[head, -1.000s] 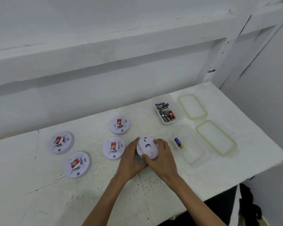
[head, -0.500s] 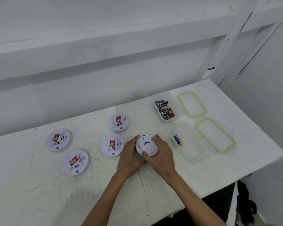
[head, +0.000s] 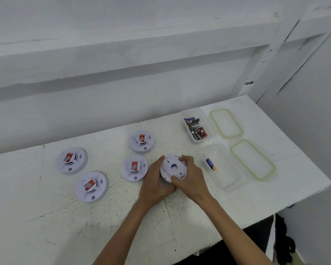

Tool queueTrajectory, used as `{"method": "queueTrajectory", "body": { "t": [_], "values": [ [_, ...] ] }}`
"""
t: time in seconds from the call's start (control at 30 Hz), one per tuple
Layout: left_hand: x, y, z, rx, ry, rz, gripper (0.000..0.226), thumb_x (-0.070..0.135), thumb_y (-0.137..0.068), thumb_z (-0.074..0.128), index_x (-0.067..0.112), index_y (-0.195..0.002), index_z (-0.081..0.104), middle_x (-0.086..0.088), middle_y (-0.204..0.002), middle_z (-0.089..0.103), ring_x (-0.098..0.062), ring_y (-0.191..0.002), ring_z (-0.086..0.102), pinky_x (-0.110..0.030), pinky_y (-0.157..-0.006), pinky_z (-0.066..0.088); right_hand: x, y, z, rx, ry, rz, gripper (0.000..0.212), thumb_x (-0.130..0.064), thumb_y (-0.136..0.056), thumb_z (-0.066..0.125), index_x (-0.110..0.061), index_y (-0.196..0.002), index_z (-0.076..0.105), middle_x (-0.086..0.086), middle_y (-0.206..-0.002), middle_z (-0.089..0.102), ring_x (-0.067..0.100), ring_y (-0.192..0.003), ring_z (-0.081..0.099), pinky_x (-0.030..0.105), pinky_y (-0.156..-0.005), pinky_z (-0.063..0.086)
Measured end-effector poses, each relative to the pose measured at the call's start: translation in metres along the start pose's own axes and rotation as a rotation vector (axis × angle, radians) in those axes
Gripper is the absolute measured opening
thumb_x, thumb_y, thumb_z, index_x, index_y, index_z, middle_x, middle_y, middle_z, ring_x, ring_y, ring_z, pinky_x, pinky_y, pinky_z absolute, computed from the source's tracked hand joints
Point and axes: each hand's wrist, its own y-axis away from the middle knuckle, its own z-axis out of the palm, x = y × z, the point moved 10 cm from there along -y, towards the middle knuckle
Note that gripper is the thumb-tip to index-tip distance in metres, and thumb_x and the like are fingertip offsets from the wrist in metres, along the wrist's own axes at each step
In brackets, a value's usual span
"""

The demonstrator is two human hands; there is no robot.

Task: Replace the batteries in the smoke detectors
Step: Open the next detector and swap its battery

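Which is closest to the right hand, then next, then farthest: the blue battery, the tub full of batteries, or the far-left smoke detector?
1. blue battery, just right of the right hand.
2. tub full of batteries, farther back on the right.
3. far-left smoke detector, across on the left.

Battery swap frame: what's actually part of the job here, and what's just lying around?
Job: white round smoke detector gripped by left hand and right hand; four white round red-labelled detectors; clear plastic tub of batteries; blue battery in second clear tub.
Lying about: two green-rimmed clear lids; black thing below the white table.
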Motion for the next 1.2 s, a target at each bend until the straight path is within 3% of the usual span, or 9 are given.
{"method": "queueTrajectory", "body": {
  "t": [0.17,0.27,0.37,0.47,0.7,0.9,0.97,1.07,1.2],
  "values": [
    [0.008,0.0,-0.003,0.031,-0.015,0.017,0.098,0.043,-0.074,0.086,0.019,-0.154,0.036,0.006,-0.149,0.051,-0.017,-0.138,0.05,-0.044,-0.109,0.049,-0.005,0.003,0.001,0.034,-0.025,-0.009,0.05,-0.027,-0.096,0.063,-0.012,-0.141,0.047,0.0,-0.128,0.062,0.017,-0.114,0.061,0.028,-0.091,0.054],
    [0.011,-0.001,-0.003,0.027,-0.029,0.03,0.099,0.039,-0.074,0.085,0.016,-0.155,0.032,0.004,-0.15,0.048,-0.016,-0.141,0.047,-0.044,-0.111,0.048,-0.002,0.006,-0.006,0.119,-0.145,0.044,0.033,-0.025,-0.099,0.059,-0.016,-0.131,0.055,-0.007,-0.114,0.065,0.012,-0.101,0.065,0.01,-0.075,0.052],
    [0.006,0.001,-0.003,0.023,-0.027,0.01,0.103,0.046,-0.072,0.087,0.023,-0.155,0.029,0.007,-0.152,0.044,-0.011,-0.142,0.043,-0.041,-0.113,0.046,0.005,0.01,-0.018,0.248,-0.232,0.103,0.013,-0.028,-0.098,0.061,-0.019,-0.107,0.06,-0.009,-0.098,0.067,0.009,-0.09,0.065,0.012,-0.066,0.05],
    [0.007,0.001,-0.004,0.039,-0.02,-0.008,0.101,0.059,-0.071,0.085,0.034,-0.151,0.028,0.009,-0.153,0.043,-0.006,-0.142,0.041,-0.037,-0.117,0.041,0.015,0.017,-0.029,0.359,-0.308,0.154,0.011,-0.027,-0.097,0.062,-0.016,-0.099,0.058,-0.003,-0.089,0.065,0.014,-0.082,0.064,0.012,-0.063,0.048],
    [0.009,0.002,-0.006,0.043,-0.06,0.074,0.103,0.039,-0.073,0.08,0.016,-0.157,0.025,0.003,-0.156,0.037,-0.013,-0.147,0.036,-0.046,-0.116,0.042,0.034,0.043,-0.026,0.413,-0.62,0.255,0.034,-0.024,-0.095,0.067,-0.028,-0.122,0.047,-0.002,-0.09,0.073,0.02,-0.07,0.075,0.031,-0.07,0.059],
    [0.009,0.002,-0.004,0.034,-0.071,0.09,0.102,0.026,-0.073,0.083,0.014,-0.157,0.026,0.004,-0.155,0.038,-0.008,-0.146,0.034,-0.033,-0.119,0.037,0.039,0.046,-0.028,0.466,-0.519,0.244,0.008,-0.025,-0.097,0.065,-0.03,-0.102,0.068,-0.008,-0.077,0.068,0.015,-0.066,0.067,0.046,-0.065,0.06],
    [0.009,0.002,-0.004,0.032,-0.066,0.088,0.103,0.028,-0.073,0.084,0.014,-0.157,0.026,0.002,-0.155,0.039,-0.009,-0.146,0.035,-0.027,-0.119,0.036,0.04,0.045,-0.029,0.467,-0.505,0.226,0.011,-0.029,-0.098,0.062,-0.034,-0.103,0.07,-0.01,-0.084,0.068,0.009,-0.067,0.06,0.046,-0.064,0.06],
    [0.008,0.002,-0.004,0.027,-0.052,0.088,0.102,0.031,-0.073,0.084,0.014,-0.156,0.027,0.004,-0.155,0.039,-0.008,-0.145,0.035,-0.021,-0.118,0.035,0.04,0.045,-0.027,0.452,-0.579,0.205,0.019,-0.03,-0.102,0.054,-0.029,-0.113,0.07,-0.019,-0.112,0.069,0.005,-0.091,0.064,0.035,-0.071,0.061],
    [0.01,0.003,-0.005,0.023,-0.042,0.096,0.1,0.038,-0.073,0.079,0.014,-0.155,0.029,0.003,-0.154,0.039,-0.007,-0.145,0.036,-0.013,-0.115,0.033,0.051,0.047,-0.021,0.41,-0.683,0.244,0.029,-0.032,-0.105,0.049,-0.025,-0.128,0.065,-0.019,-0.127,0.064,0.004,-0.108,0.062,0.032,-0.078,0.058]
  ]
}}
